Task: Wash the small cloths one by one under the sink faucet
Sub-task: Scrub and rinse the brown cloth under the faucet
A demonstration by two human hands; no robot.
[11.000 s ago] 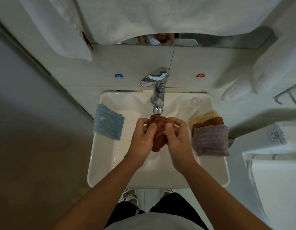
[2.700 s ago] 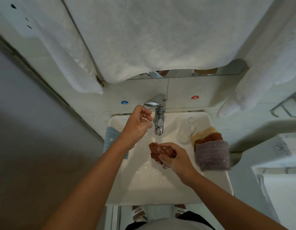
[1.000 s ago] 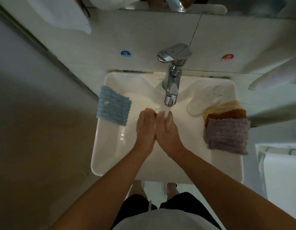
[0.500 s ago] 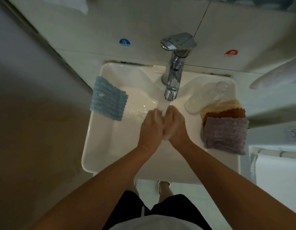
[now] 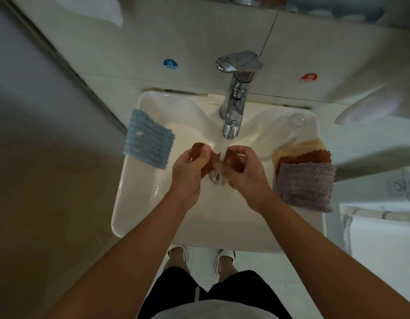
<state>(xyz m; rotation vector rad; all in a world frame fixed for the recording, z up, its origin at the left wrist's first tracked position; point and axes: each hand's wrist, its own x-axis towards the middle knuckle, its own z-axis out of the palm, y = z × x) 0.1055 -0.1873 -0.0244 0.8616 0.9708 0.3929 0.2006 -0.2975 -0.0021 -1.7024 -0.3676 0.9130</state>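
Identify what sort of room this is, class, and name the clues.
Most likely a bathroom: a white sink with a running chrome faucet, cold and hot stickers on the tiled wall, and white towels hanging nearby.

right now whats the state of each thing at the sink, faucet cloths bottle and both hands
chrome faucet: running
rust-brown small cloth: under the stream, stretched between both hands
left hand: grips the cloth's left end
right hand: grips its right end
blue ribbed cloth: draped over the sink's left rim
purple, brown and yellow cloths: stacked on the right rim
clear bottle: lying on its side
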